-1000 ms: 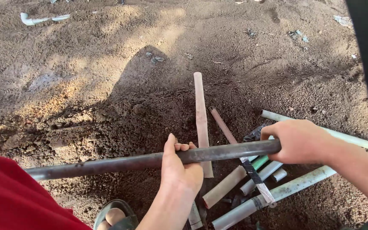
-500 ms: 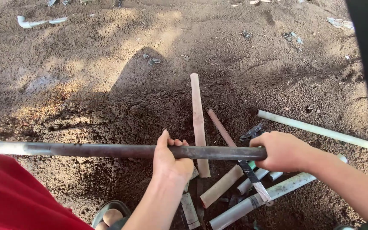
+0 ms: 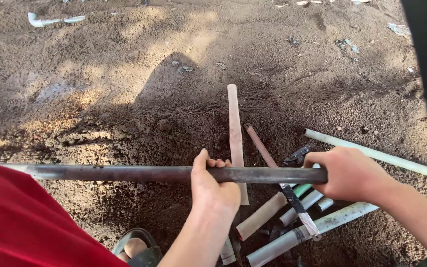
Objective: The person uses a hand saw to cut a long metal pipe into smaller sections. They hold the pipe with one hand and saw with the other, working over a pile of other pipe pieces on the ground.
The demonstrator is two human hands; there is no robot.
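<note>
Raised slightly, dark pipe [image 3: 139, 173] spans open dirt [image 3: 124, 89].

dark metal pipe [image 3: 139, 173] | long, straight | level above soil

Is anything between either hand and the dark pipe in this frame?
Nothing visible. The left hand wraps the dark pipe near its middle, and the right hand grips its right end directly. The cut pipe pieces lie on the soil underneath, apart from both grips.
</note>
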